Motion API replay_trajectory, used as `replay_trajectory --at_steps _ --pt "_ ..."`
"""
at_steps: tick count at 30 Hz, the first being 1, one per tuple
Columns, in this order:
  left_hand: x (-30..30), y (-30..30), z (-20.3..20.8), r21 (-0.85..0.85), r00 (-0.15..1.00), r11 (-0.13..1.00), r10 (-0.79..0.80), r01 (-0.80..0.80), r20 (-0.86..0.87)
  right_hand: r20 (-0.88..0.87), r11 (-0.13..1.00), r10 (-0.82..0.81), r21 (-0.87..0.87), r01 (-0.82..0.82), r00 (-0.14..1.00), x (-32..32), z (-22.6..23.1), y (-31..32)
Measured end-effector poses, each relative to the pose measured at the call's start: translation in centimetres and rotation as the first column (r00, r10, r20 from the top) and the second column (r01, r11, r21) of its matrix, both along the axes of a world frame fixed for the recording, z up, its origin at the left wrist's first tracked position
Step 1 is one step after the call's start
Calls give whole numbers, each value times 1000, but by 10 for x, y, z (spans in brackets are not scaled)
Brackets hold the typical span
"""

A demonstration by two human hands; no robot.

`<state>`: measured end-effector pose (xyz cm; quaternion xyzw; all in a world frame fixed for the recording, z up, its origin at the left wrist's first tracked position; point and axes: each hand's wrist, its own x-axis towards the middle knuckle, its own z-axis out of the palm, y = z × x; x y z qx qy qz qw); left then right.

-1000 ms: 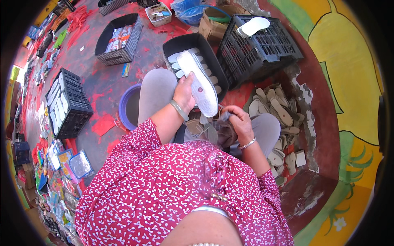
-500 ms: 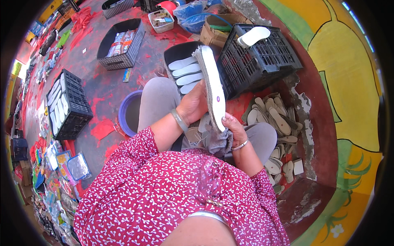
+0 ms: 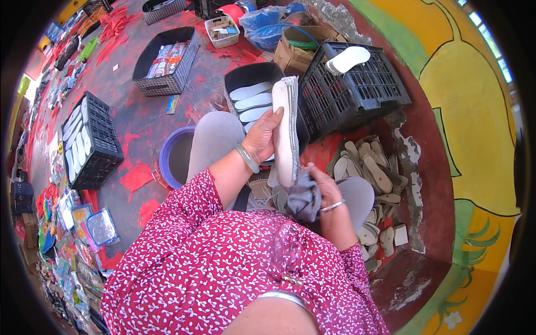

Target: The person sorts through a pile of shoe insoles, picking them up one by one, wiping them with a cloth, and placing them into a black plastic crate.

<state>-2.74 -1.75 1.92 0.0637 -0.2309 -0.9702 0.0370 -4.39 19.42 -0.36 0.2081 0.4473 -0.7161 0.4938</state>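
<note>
My left hand (image 3: 262, 137) is closed around a stack of shoe insoles (image 3: 285, 139), with the thumb over its pale face. The stack stands nearly upright before me, and its layered grey edge shows on the right. By its lower end my right hand (image 3: 327, 188) grips a crumpled grey cloth (image 3: 304, 196) that touches the insoles. Some of the right fingers are hidden or blurred. Behind the stack, a dark basket (image 3: 268, 71) holds several white insoles (image 3: 252, 100).
At right, a black crate (image 3: 357, 84) carries white insoles (image 3: 349, 59) on top. Loose beige insoles (image 3: 377, 170) lie heaped beside my right knee. A purple bucket (image 3: 166, 153) stands by my left knee. Farther left is another black crate (image 3: 103, 151) of insoles.
The insole stack has turned, so its layered edge now faces right and the dotted white face is out of sight. My right hand and the cloth have shifted slightly downward and right.
</note>
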Motion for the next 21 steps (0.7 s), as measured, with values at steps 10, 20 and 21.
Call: replay_trajectory --at_steps 10,20,21 --pt "9 12 -8 -78 971 970 -221 229 89 -627 959 -238 -272 77 742 -21 106 4" --pt "9 25 -17 -94 989 985 -144 148 39 -907 930 322 249 269 -273 -36 64 -70" --pt "11 25 -15 -112 991 985 -125 128 38 -903 918 341 261 297 -260 -31 61 -71"
